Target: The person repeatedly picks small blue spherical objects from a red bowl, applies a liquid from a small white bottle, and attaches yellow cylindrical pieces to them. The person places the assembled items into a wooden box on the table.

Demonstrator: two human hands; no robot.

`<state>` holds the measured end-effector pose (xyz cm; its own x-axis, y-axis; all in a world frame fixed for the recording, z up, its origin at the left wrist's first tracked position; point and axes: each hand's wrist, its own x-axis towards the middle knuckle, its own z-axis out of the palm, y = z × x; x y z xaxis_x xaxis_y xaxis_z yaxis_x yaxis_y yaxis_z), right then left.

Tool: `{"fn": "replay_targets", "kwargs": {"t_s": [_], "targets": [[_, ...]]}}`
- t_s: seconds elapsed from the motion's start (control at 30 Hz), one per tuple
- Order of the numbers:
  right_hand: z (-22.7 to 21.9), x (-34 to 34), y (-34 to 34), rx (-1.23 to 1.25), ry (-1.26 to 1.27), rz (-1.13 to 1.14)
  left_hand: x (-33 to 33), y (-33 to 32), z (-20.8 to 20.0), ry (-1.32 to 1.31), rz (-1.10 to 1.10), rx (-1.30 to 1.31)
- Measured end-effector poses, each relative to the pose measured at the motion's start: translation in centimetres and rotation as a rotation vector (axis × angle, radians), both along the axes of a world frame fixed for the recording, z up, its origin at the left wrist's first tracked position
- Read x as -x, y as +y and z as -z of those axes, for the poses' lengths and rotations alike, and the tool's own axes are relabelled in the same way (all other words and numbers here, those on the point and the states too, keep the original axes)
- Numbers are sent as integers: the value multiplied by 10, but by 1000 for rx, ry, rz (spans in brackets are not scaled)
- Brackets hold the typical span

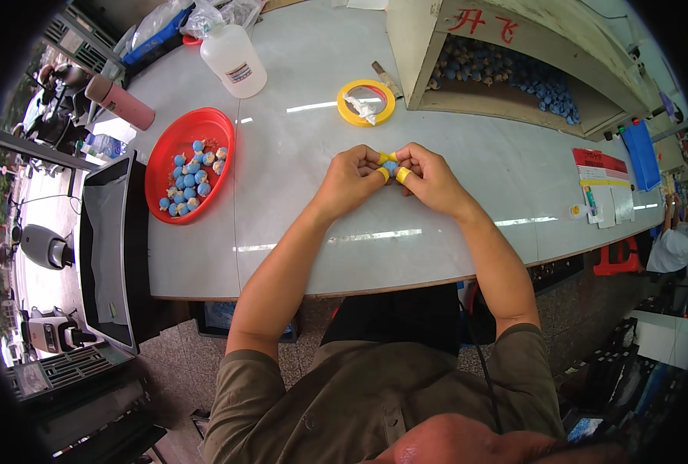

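Note:
A small blue ball-shaped piece (391, 166) is pinched between my two hands over the middle of the table. My left hand (349, 182) grips it from the left, and my right hand (435, 183) from the right. Yellow tape wraps the tips of several fingers on both hands. The fingers cover most of the piece, so its details are hidden. To the left stands a red plastic bowl (222, 127) with several blue balls (189, 181) that have pale, rough parts. Beyond my hands lies a yellow ring (342, 105) with crumpled white tissue on it.
A white plastic jug (233, 66) and a pink bottle (120, 102) stand at the back left. At the back right, a wooden shelf box (413, 58) holds many blue pieces. Papers (603, 182) lie far right. A black tray (112, 247) sits off the table's left edge.

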<state>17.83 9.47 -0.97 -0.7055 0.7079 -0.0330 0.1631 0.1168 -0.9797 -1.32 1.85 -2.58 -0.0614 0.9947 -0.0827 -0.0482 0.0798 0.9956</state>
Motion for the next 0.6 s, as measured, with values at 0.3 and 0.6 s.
{"fn": "replay_targets", "kwargs": {"t_s": [0.3, 0.6], "targets": [[-2, -1, 2, 118, 12, 2, 0, -1, -7, -75, 15, 28], [-2, -1, 1, 122, 31, 6, 2, 1, 0, -48, 5, -1]]}}
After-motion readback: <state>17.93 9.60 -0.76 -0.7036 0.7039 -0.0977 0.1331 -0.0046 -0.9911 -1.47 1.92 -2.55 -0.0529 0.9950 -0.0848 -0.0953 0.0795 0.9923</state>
